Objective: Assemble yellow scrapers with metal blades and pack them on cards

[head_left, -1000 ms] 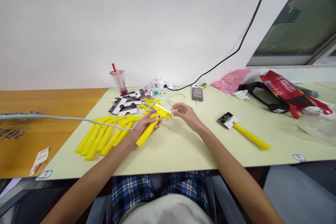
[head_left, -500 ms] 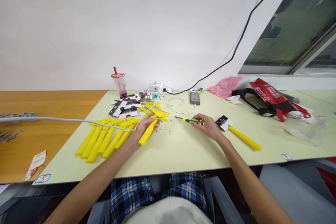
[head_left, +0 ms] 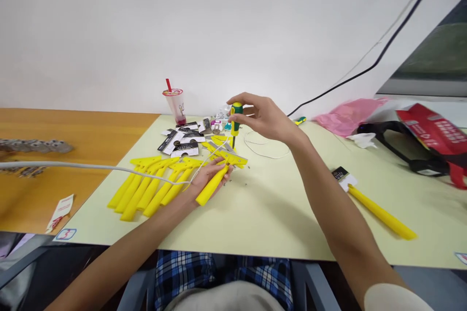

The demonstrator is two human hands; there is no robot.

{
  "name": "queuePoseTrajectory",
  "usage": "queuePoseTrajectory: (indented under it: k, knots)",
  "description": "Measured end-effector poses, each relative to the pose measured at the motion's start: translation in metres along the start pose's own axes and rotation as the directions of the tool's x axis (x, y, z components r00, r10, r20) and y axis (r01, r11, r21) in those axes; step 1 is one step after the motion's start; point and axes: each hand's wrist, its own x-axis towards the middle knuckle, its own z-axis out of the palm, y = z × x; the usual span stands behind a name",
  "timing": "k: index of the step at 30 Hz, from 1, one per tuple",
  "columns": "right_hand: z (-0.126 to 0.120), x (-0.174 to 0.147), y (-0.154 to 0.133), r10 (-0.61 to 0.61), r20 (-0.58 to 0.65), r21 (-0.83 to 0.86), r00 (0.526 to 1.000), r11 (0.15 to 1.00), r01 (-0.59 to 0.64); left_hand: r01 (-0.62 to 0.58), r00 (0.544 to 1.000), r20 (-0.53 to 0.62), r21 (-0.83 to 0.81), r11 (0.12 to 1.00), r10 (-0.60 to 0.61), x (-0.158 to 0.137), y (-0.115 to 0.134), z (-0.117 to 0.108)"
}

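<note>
My left hand point(head_left: 212, 178) is closed around a yellow scraper point(head_left: 212, 185), its wide head pointing away from me and its handle toward me. In my right hand point(head_left: 257, 115) is a green and yellow screwdriver point(head_left: 235, 119), held upright with the shaft down behind or at the scraper's head; whether the tip touches a screw I cannot make out. Several more yellow scrapers point(head_left: 146, 189) lie in a row left of my left hand. Small screws point(head_left: 245, 184) are scattered on the table just right of it.
Black and white cards point(head_left: 188, 148) are piled behind the scrapers, near a cup with a red straw point(head_left: 177, 107). A carded yellow scraper point(head_left: 381, 211) lies at right. Beyond it are a pink bag point(head_left: 348, 115) and a red package point(head_left: 434, 131). A grey cable point(head_left: 91, 167) crosses at left.
My right hand has lifted and moved left, turning the screwdriver from lying level to upright over the scraper's head. My left hand keeps hold of the scraper. The view has swung left.
</note>
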Motion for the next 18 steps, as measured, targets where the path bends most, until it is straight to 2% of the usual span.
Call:
queuePoseTrajectory:
  k: [6,18]
  knots:
    - [0.018,0.001,0.025,0.018,0.074,0.062,0.997,0.998,-0.023,0.01,1.0,0.007,-0.015,1.0,-0.01,-0.002,0.0,0.006]
    - [0.022,0.002,0.039,0.062,0.098,0.132,0.993,0.988,-0.075,0.054,0.998,-0.029,-0.018,0.998,-0.054,-0.001,0.003,0.005]
